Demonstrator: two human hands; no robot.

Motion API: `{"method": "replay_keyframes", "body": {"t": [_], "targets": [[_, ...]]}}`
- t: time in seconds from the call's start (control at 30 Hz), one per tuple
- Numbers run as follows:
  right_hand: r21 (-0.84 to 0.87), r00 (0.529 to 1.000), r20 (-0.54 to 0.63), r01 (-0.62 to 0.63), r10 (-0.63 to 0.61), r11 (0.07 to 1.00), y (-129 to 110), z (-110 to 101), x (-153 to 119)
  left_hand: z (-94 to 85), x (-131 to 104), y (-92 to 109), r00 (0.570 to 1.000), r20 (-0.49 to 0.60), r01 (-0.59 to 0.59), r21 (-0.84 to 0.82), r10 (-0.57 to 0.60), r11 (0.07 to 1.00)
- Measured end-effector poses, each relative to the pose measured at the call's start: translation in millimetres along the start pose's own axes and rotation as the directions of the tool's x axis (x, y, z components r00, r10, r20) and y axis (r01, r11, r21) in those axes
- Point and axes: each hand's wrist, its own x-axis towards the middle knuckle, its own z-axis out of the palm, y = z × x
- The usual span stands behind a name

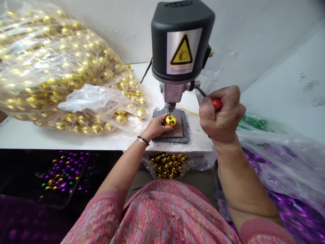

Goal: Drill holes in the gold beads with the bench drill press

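- The ball (170, 120) sits under the drill (162, 61), just below its bit (170, 114); from here I can't tell whether the tip only touches or has gone in.
- I judge it light and stiff, likely a hollow plastic shell: slick to hold, ready to turn under the bit, and apt to crack if squeezed hard.
- I'd take it low on its sides, thumb opposite fingers, leaving the top free beneath the drill.
- It looks bright gold, mirror-like, and cut in flat facets.
- My left grip (156, 127) has the ball pinched from the drill's left, with the thumb on the near side.
- Under the ball, below the drill, lies a brown board (177, 131) on the grey base (185, 127), with dark crumbs (191, 134) about it.
- My right grip (223, 113) is clenched round the end of the lever (201, 91), right of the drill; its red knob (217, 104) shows at the fist.
- Left of the drill, a clear sack (63, 71) of gold balls lies on the white desk (63, 142).
- Nearer me than the drill, below the desk edge, hangs a pouch (169, 166) of small gold pieces.
- Well right of the drill I see purple stuff (291, 206) and green beads (256, 122) in clear plastic.
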Motion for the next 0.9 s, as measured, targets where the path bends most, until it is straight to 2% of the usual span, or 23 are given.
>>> {"method": "replay_keyframes", "body": {"t": [0.2,0.47,0.67,0.83,0.9], "targets": [[-0.055,0.986,-0.145,0.077,-0.084,0.996,7,12,-12,-0.7,-2,3,1.0,0.003,0.0,0.001,0.0,1.0],[-0.031,0.955,-0.288,0.064,-0.07,0.997,14,29,-25,0.9,-2,0,1.0,-0.004,-0.006,-0.034,0.006,0.999],[0.02,0.941,-0.334,0.071,-0.06,0.997,18,37,-28,1.0,-1,-3,1.0,0.027,-0.001,-0.071,0.003,0.997],[0.052,0.946,-0.318,0.085,-0.064,0.995,18,39,-38,1.1,-1,-2,0.999,0.039,0.008,-0.083,-0.005,0.996],[0.061,0.947,-0.317,0.076,-0.053,0.995,15,37,-34,1.8,-1,-3,0.999,0.037,0.009,-0.092,-0.005,0.996]]}}
